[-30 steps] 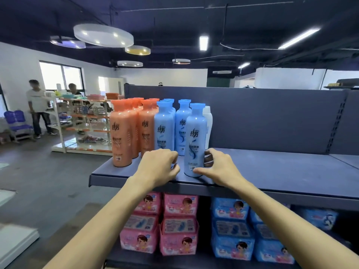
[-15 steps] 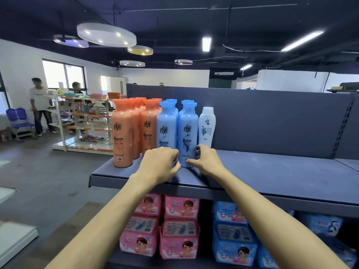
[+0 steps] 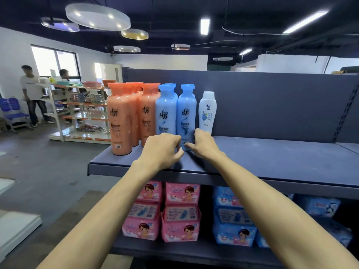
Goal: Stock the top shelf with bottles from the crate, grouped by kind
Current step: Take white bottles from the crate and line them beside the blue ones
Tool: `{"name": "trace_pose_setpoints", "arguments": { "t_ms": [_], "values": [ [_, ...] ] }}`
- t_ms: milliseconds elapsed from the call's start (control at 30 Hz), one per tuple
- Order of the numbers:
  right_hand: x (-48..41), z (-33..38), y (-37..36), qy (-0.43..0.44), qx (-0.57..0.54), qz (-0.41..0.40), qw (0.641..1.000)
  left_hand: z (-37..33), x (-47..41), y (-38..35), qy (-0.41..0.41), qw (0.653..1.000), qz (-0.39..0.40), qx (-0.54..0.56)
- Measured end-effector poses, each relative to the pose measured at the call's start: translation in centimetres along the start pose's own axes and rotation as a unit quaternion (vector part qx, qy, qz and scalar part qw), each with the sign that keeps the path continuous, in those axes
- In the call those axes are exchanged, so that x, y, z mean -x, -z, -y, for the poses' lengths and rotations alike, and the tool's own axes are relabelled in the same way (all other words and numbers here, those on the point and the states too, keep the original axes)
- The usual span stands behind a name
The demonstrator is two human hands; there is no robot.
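1. The right hand (image 3: pixel 204 146) is pinching the base of the right blue bottle (image 3: pixel 186 117).
2. That bottle is now standing farther back on the top shelf (image 3: pixel 272 158) than 1 second ago, beside the left blue bottle (image 3: pixel 166 117).
3. The left hand (image 3: pixel 161 150) is curling at the bottle bases; its grip cannot be told.
4. The kinds are staying grouped: orange bottles (image 3: pixel 120 121) left, white bottle (image 3: pixel 207 111) right.

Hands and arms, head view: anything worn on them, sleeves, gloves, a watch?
Nothing visible: no sleeve shows up to the frame edge. The left hand and right hand are ungloved, and neither wrist shows a watch or band.
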State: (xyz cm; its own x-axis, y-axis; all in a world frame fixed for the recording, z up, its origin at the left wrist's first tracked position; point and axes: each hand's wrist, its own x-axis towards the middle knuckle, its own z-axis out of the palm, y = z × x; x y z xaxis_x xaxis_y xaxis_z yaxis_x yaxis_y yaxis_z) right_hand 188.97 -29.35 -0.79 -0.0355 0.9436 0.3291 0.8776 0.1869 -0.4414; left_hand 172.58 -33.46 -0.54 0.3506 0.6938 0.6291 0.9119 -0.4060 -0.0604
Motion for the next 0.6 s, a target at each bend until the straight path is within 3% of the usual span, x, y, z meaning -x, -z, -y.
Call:
{"name": "trace_pose_setpoints", "arguments": {
  "t_ms": [333, 600],
  "values": [
    [3.8, -1.1, 3.0, 0.036, 0.067, 0.005, 0.997, -0.9, 0.8, 0.6, -0.023, 1.0, 0.008, 0.003],
    [8.9, -4.0, 8.2, 0.052, 0.023, -0.039, 0.998, -5.6, 1.0, 2.6, -0.076, 0.997, -0.014, 0.02]
  ]
}}
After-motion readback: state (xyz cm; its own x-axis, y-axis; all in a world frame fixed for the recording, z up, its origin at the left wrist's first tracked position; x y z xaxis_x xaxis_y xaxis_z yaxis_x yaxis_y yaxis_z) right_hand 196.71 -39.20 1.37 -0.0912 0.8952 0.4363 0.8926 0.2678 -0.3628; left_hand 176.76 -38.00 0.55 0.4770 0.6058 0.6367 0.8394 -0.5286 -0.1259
